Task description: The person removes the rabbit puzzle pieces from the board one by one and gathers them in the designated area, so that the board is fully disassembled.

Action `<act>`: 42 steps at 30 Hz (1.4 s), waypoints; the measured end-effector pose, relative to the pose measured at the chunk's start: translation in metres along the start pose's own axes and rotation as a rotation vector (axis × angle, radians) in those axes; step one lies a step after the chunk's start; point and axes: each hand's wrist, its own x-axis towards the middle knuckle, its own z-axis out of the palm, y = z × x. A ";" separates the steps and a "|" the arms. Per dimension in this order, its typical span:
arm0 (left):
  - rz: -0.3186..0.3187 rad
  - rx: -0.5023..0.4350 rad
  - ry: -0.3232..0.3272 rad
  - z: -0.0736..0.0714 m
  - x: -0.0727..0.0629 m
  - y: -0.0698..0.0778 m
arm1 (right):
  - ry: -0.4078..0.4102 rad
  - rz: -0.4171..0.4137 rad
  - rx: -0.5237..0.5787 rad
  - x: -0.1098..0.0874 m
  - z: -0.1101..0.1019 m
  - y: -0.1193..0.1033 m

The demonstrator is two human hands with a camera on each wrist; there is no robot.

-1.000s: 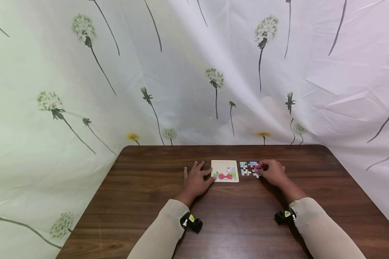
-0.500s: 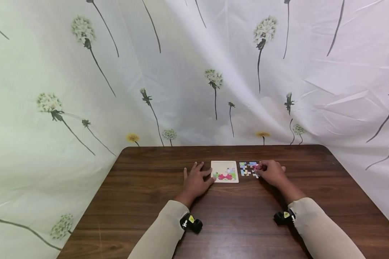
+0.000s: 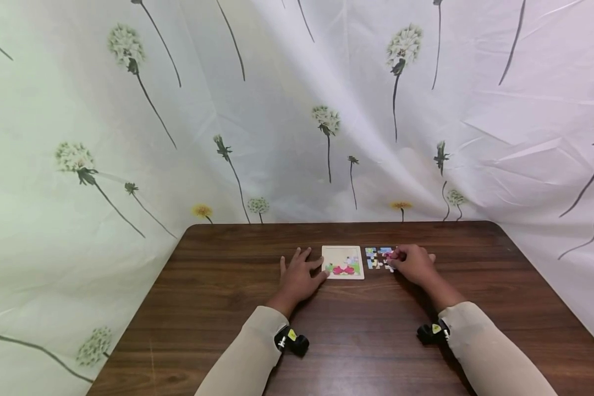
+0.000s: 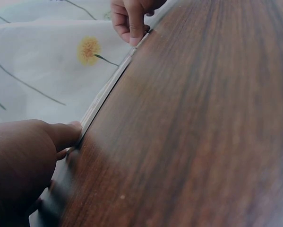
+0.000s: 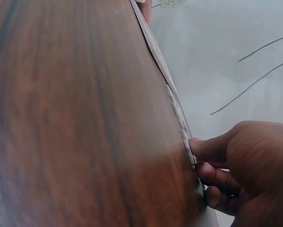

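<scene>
A square puzzle tray [image 3: 343, 251] lies flat on the table, its lower part filled with a colourful picture that includes red shapes. My left hand [image 3: 299, 279] rests beside it with fingers spread, thumb and index finger touching its left edge. Right of the tray, several loose jigsaw pieces [image 3: 371, 264] are laid out in a small group. At the right side of that group my right hand [image 3: 417, 265] pinches a puzzle piece between thumb and curled fingers; the hand covers most of it. In the right wrist view the pieces [image 5: 177, 111] show only edge-on, by the thumb [image 5: 210, 147].
The brown wooden table [image 3: 366, 330] ends at a far edge just beyond the puzzle. Behind it hangs a pale cloth [image 3: 277, 110] printed with dandelions. Black wrist cameras sit under both forearms, low over the tabletop.
Hardly anything differs. The view has shifted very slightly; both hands stay in place, the left at the tray and the right at the puzzle pieces.
</scene>
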 end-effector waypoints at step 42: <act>0.012 -0.002 0.007 -0.003 -0.002 0.001 | -0.139 -0.290 0.119 0.017 0.028 -0.041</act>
